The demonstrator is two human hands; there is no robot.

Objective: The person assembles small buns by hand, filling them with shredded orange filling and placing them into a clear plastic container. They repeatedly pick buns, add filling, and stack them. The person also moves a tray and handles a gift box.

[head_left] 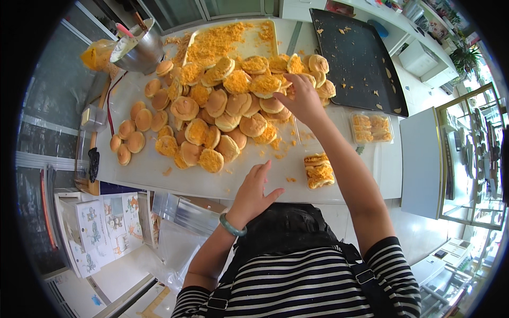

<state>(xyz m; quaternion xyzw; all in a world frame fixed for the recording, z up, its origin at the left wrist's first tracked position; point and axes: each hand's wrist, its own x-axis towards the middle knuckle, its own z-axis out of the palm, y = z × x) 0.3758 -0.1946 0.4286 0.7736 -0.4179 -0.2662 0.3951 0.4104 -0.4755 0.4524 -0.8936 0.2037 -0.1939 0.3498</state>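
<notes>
My right hand (303, 98) reaches to the right side of a big heap of small round buns. Its thumb and fingers are apart, at the edge of a bun topped with orange shreds (265, 85); no firm grip shows. My left hand (253, 192), a green bangle at its wrist, hovers over the table's near edge with fingers spread and nothing in them. To its right a short row of shred-coated buns (319, 171) stands on the white table (196, 184). Many buns in the heap carry the orange topping, while plain ones (136, 141) lie at the left.
A pale tray (274, 40) of orange shreds sits behind the heap. At the far right lies a black baking tray (360, 63) with crumbs. A clear plastic box (372, 127) holds coated buns. A metal bowl (146, 53) with cream stands at the far left.
</notes>
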